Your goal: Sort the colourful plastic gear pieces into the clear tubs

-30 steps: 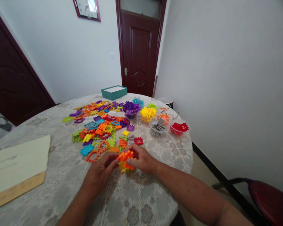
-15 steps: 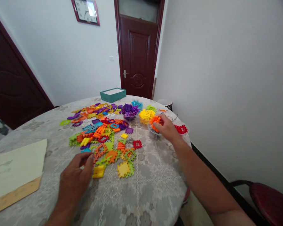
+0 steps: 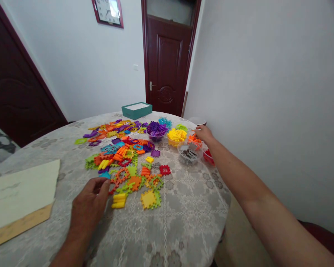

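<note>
My right hand (image 3: pixel 204 133) reaches over a heap of orange plastic pieces (image 3: pixel 194 141) at the far right of the group of bowls. Its fingers are loosely bent and look apart, with the orange pieces below them. My left hand (image 3: pixel 91 196) hovers near the table, thumb and fingertips slightly parted, holding nothing I can see. Beside its fingertips lie yellow tube-like pieces (image 3: pixel 119 200) and a red-orange notched piece (image 3: pixel 113 186). In front of my right hand stands a clear bowl of grey pieces (image 3: pixel 188 152).
Colourful interlocking pieces (image 3: pixel 133 183) spread across the patterned tablecloth (image 3: pixel 189 222). Bowls of yellow (image 3: pixel 176 136), purple (image 3: pixel 156 129) and red pieces (image 3: pixel 208 157) stand at the right. A green box (image 3: pixel 137 111) sits at the back, and cardboard (image 3: pixel 19 226) lies at the left.
My right hand has moved right and away from me, from above the grey pieces to the orange heap. The orange pieces it held now appear below its fingers. My left hand has barely moved.
</note>
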Demonstrator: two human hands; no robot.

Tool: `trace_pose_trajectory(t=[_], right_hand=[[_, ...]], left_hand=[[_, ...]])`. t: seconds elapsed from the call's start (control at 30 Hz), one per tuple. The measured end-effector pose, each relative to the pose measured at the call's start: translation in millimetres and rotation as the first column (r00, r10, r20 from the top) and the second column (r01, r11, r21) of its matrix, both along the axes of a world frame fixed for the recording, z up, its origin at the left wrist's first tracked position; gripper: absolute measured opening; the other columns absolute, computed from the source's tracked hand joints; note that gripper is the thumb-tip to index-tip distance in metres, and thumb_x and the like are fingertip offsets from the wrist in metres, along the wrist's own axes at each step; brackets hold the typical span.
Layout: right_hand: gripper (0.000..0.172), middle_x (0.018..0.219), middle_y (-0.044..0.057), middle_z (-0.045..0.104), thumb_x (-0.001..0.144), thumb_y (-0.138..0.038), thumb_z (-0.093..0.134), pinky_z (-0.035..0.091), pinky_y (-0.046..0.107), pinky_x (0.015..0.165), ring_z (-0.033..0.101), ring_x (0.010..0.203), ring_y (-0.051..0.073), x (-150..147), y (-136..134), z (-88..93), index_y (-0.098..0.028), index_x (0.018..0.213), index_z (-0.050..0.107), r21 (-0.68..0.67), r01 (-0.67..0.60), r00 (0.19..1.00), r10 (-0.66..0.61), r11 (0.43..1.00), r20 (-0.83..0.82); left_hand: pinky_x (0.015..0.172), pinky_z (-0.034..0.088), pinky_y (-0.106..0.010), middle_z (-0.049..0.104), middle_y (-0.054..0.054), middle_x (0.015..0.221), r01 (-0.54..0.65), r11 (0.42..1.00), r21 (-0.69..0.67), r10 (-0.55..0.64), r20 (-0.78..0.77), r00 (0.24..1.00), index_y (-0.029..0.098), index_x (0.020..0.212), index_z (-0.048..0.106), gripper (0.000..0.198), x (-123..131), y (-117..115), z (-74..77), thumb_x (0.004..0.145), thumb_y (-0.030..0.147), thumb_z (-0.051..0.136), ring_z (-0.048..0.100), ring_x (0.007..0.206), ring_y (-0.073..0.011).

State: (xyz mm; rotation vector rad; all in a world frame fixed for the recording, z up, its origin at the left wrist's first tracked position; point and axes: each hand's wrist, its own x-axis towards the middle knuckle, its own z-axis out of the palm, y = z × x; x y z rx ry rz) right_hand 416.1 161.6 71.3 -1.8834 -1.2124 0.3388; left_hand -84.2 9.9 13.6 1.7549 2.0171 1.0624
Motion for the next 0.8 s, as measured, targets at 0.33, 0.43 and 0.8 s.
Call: trace_pose_trajectory(t=[0.33,0.43,0.8], right_hand=[[0.024,0.087,0.004,0.075,0.093,-0.028,0.058,0.054,0.024,0.062,0.068,0.066,0.014,-90.0,-99.7,-2.9,-0.019,0.111,0.071,0.01,-0.576,0.817,0.576,0.817,0.026],[0.028,0.108,0.006,0.076,0.088,-0.026,0.068,0.055,0.03,0.078,0.071,0.083,0.018,-128.9,-130.0,-15.0,-0.024,0.115,0.073,-0.218,-0.776,0.565,0.805,0.593,0.179],[0.053,0.138,0.013,0.06,0.088,-0.032,0.072,0.049,0.036,0.101,0.063,0.12,0.027,-188.6,-139.4,-61.7,-0.023,0.139,0.061,-0.346,-0.685,0.506,0.76,0.641,0.407]], left_hand=[[0.083,0.054,-0.031,0.076,-0.005,0.104,0.102,0.995,-0.009,-0.102,0.0,0.995,0.022,0.109,0.068,0.032,3.5,-1.3,-3.7,0.092,0.045,0.052,0.073,0.09,-0.022],[0.096,0.053,-0.037,0.074,-0.01,0.118,0.222,0.975,-0.027,-0.223,-0.129,0.966,0.019,0.121,0.067,0.04,0.7,-2.0,-4.6,0.093,0.044,0.053,0.071,0.106,-0.0258],[0.114,0.04,-0.055,0.043,-0.019,0.161,0.461,0.869,-0.177,-0.49,-0.43,0.758,0.026,0.153,0.047,0.1,26.2,-34.6,-6.1,0.067,0.06,0.085,0.042,0.146,-0.0415]])
